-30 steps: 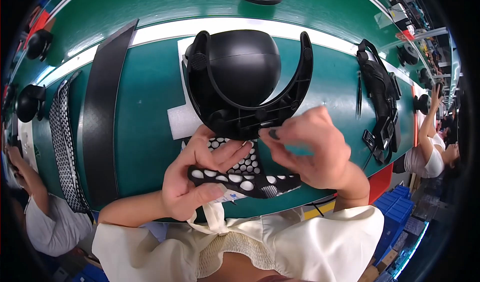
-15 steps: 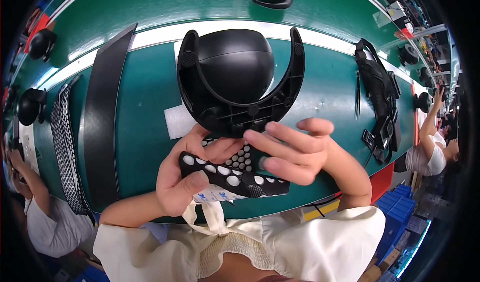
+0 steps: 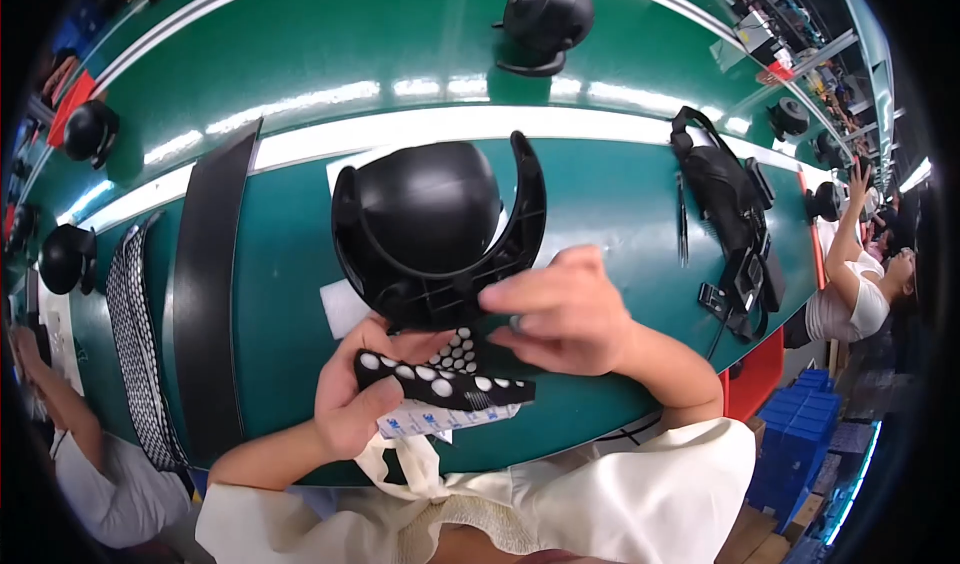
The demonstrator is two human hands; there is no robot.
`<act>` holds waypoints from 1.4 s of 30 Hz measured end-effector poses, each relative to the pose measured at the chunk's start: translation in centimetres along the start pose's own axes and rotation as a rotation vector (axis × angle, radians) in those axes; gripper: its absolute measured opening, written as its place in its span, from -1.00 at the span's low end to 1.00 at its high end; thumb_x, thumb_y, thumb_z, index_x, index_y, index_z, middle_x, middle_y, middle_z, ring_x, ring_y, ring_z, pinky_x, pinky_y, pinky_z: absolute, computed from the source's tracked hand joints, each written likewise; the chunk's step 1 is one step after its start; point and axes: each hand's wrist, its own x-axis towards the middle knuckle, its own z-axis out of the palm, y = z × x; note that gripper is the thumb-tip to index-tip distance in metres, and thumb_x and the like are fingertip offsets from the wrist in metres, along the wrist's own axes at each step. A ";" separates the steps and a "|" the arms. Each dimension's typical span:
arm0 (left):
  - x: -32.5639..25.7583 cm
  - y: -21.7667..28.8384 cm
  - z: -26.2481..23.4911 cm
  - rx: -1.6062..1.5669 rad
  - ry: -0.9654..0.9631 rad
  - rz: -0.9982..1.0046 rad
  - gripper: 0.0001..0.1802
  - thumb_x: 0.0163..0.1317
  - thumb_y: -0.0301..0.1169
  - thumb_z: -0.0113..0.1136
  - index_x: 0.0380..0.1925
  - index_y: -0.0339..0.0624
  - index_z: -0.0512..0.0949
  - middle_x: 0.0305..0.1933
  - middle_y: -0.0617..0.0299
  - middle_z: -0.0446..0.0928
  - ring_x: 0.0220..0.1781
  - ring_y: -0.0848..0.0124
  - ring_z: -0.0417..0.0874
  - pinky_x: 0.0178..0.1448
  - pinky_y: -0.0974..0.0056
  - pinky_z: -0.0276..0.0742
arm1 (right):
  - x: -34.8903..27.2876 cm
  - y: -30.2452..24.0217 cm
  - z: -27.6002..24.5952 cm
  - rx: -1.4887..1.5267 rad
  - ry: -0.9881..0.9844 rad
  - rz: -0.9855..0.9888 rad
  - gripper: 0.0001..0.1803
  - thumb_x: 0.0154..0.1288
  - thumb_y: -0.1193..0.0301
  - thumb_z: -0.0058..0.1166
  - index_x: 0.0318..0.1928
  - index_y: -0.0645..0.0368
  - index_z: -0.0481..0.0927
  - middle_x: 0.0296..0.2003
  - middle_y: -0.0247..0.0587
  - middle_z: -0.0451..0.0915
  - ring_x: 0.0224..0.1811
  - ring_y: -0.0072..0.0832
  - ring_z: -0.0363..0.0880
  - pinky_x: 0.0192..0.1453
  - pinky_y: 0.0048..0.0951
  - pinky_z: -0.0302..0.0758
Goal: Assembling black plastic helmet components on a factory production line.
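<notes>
Head view: in the middle of the frame the person holds a black domed plastic shell [image 3: 430, 229] with two curved arms, tipped up off the green surface [image 3: 620, 194]. The left hand [image 3: 365, 389] is closed around a black pad with white dots [image 3: 440, 379], thumb on top and fingers beneath; a strip of white backing paper [image 3: 440, 419] sticks out under that pad. The right hand [image 3: 560, 314] pinches the ribbed lower edge of the shell between thumb and fingertips, its grip closed there, just above the pad.

As a judgement, the work looks partly done: the dotted pad is brought up to the base of the shell and touches it, but its backing still shows and the pad is not seated flat, so pressing it into place appears to remain. Whether any adhesive is already exposed cannot be told.

Around them: a long black strip [image 3: 210, 284] and a dotted mesh band [image 3: 135, 334] lie at the left of the frame; a bundle of black straps [image 3: 735, 224] lies at the right. Another black shell [image 3: 545, 14] stands at the upper middle, well apart. A white sheet [image 3: 345, 309] lies under the held shell. Other workers sit at the lower left and at the right edge. Nothing lies between the hands and the shell.
</notes>
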 end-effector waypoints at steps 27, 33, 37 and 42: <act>1.9 0.2 1.7 0.058 0.018 -0.052 -0.85 0.09 -0.56 0.05 -0.38 -0.34 0.29 0.04 -0.09 0.22 0.29 0.09 0.11 0.35 0.02 -0.08 | 0.7 -1.4 -1.1 -0.331 0.009 0.351 -0.82 -0.06 0.65 0.11 -0.35 0.38 0.51 -0.31 0.04 0.53 -0.37 -0.30 0.57 -0.33 -0.49 0.51; 2.0 0.5 1.7 0.116 0.023 -0.081 -0.84 0.09 -0.52 0.08 -0.38 -0.30 0.32 0.08 -0.06 0.29 0.18 0.29 0.24 0.30 0.18 -0.03 | 1.3 -1.7 -2.2 -0.588 -0.209 0.103 -0.67 -0.16 0.59 0.20 -0.28 0.46 0.50 -0.34 -0.02 0.47 -0.52 -0.35 0.49 -0.48 -0.47 0.48; 1.5 0.0 1.1 0.335 -0.017 -0.012 -0.83 0.08 -0.52 0.09 -0.35 -0.27 0.32 0.08 -0.06 0.33 0.09 0.43 0.29 0.24 0.30 -0.01 | 0.7 1.2 -2.8 -0.004 0.017 0.593 -0.83 -0.02 0.50 0.19 -0.45 0.26 0.46 -0.61 -0.28 0.45 -0.63 -0.59 0.44 -0.58 -0.59 0.39; 1.2 -0.5 1.0 0.308 -0.014 -0.058 -0.83 0.10 -0.57 0.06 -0.29 -0.26 0.35 -0.03 0.15 0.24 0.17 0.35 0.27 0.26 0.28 0.02 | 0.5 1.6 -1.2 1.089 -0.113 0.952 -0.78 0.27 0.43 -0.13 -0.13 0.28 0.41 -0.52 -0.28 0.50 -0.56 -0.65 0.47 -0.57 -0.67 0.36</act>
